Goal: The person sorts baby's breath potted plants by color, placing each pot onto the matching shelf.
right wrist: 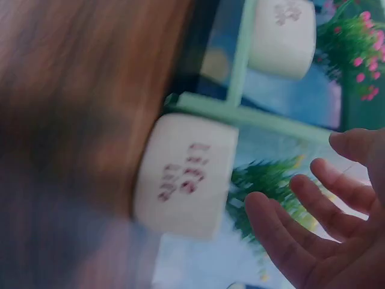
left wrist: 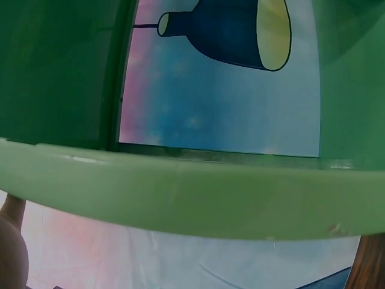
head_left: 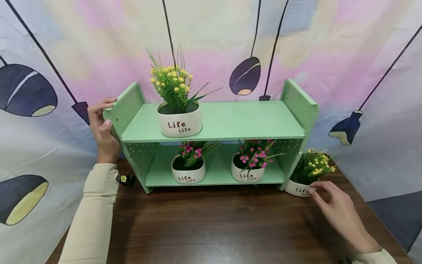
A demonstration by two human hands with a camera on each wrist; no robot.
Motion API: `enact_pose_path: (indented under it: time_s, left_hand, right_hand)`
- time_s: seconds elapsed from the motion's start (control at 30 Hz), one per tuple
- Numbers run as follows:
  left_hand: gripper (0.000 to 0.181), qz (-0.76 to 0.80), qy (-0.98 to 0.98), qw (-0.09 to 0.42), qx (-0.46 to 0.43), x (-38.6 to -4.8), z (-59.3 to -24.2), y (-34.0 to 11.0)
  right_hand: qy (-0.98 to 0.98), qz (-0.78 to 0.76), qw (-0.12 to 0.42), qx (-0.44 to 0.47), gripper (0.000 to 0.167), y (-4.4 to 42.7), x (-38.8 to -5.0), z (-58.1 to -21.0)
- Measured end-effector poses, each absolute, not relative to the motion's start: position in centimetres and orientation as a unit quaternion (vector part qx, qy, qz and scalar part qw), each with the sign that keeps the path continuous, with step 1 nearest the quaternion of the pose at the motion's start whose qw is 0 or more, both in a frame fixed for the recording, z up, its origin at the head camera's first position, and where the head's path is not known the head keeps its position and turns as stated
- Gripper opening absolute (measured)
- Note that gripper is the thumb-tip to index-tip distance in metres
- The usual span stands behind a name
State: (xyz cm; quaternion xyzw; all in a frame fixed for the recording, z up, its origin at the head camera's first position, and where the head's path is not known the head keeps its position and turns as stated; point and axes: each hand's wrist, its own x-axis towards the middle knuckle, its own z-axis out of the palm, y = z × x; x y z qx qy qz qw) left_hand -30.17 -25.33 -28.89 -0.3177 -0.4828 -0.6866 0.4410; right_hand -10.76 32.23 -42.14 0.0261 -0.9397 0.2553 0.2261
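Observation:
A green two-tier shelf (head_left: 214,121) stands on the table. My left hand (head_left: 104,135) grips its left side panel near the top front corner; one finger (left wrist: 12,253) shows under the green edge in the left wrist view. At the shelf's right stands a white "Life" pot of yellow flowers (head_left: 300,188) on the table. My right hand (head_left: 339,209) is close in front of it, fingers spread and holding nothing in the right wrist view. A similar pot of yellow flowers (head_left: 179,124) sits left of middle on the top tier.
Two white pots of pink flowers, one left (head_left: 188,173) and one right (head_left: 248,173), sit on the lower tier. The wooden table (head_left: 211,223) extends in front. Behind hangs a patterned cloth (head_left: 204,33) with painted lamps. A small black object (head_left: 126,179) shows beside the left wrist.

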Motion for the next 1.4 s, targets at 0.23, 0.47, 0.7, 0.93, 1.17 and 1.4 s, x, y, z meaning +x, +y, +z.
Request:
enact_pose_path:
  time_s: [0.23, 0.47, 0.7, 0.93, 1.17, 1.4]
  left_hand:
    - [0.039, -0.686, -0.495, 0.429, -0.317, -30.2, -29.1, -25.9]
    - [0.041, -0.670, -0.523, 0.426, -0.309, -30.1, -29.3, -26.1]
    - [0.040, -0.678, -0.512, 0.430, -0.306, -30.0, -29.3, -26.0]
    - [0.041, -0.675, -0.519, 0.427, -0.305, -30.1, -29.3, -26.1]
    - [0.041, -0.671, -0.517, 0.433, -0.308, -30.1, -29.2, -26.0]
    - [0.041, -0.677, -0.511, 0.432, -0.307, -30.2, -29.2, -25.9]
  right_hand:
    - [-0.958, 0.242, 0.148, 0.027, 0.036, 34.0, -11.8, -44.0]
    - [-0.968, 0.218, 0.111, 0.054, 0.053, 34.4, -12.1, -45.5]
    - [-0.968, 0.212, 0.120, 0.067, 0.052, 34.3, -12.7, -45.6]
    - [-0.967, 0.201, 0.139, 0.068, 0.044, 34.5, -13.6, -45.9]
    - [-0.967, 0.201, 0.149, 0.053, 0.035, 34.7, -14.2, -46.1]
    - [-0.966, 0.213, 0.144, 0.032, 0.026, 34.8, -14.6, -46.1]
